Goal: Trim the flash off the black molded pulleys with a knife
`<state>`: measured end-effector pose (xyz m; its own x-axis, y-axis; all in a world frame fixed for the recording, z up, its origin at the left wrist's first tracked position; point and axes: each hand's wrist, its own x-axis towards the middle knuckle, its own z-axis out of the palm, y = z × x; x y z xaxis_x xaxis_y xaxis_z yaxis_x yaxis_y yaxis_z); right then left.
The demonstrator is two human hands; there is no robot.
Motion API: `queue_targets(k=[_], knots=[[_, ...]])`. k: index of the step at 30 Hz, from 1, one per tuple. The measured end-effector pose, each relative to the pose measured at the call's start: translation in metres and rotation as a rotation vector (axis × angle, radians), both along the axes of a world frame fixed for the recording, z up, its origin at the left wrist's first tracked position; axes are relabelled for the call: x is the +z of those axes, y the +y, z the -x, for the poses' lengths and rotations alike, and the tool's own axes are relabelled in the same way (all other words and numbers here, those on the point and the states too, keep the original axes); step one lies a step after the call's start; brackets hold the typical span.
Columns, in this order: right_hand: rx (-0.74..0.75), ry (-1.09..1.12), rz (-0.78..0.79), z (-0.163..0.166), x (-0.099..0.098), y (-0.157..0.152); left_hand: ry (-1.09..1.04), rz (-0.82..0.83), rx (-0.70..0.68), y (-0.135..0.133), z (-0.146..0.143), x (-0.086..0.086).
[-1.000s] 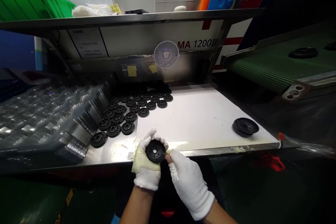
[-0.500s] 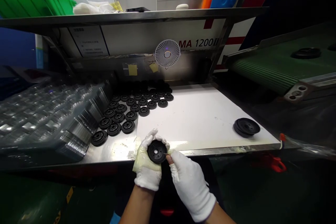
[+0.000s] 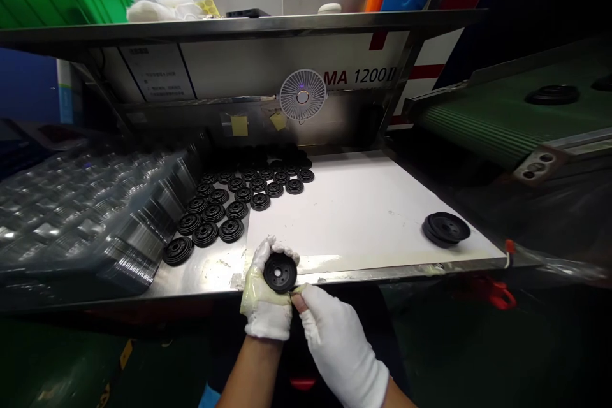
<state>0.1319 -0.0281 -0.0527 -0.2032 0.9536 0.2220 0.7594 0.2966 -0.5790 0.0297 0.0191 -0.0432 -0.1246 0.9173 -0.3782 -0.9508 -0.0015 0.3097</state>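
The gloved left hand (image 3: 266, 298) curls its fingers around a black rubber wheel (image 3: 280, 272) above the steel table edge (image 3: 191, 293); the gloved right hand (image 3: 337, 347) pinches the wheel's rim narrowly, with open white board (image 3: 354, 217) beyond.

The round part (image 3: 280, 272) was black with rings. The left glove (image 3: 266, 309) and right glove (image 3: 337, 347) were white. The bin (image 3: 48, 3) was bright green, and the belt (image 3: 492, 121) had green stripes.
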Motion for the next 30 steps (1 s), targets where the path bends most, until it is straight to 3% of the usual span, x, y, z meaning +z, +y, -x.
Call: queue_targets(k=[8, 13, 19, 27, 30], knots=[[-0.102, -0.054, -0.102, 0.000, -0.002, 0.003, -0.010, -0.052, -0.028, -0.001, -0.003, -0.001], [-0.065, -0.037, -0.045, 0.008, -0.003, -0.002, 0.021, -0.034, 0.038, -0.001, -0.003, -0.001], [-0.087, -0.021, -0.077, -0.003, -0.004, 0.005, 0.090, -0.052, -0.188, -0.008, 0.005, 0.005], [-0.070, -0.029, -0.122, 0.010, -0.004, -0.002, 0.022, -0.005, -0.024, 0.003, 0.000, -0.002], [-0.068, -0.030, -0.119, 0.008, -0.003, -0.001, 0.095, -0.034, -0.078, -0.003, 0.003, 0.002]])
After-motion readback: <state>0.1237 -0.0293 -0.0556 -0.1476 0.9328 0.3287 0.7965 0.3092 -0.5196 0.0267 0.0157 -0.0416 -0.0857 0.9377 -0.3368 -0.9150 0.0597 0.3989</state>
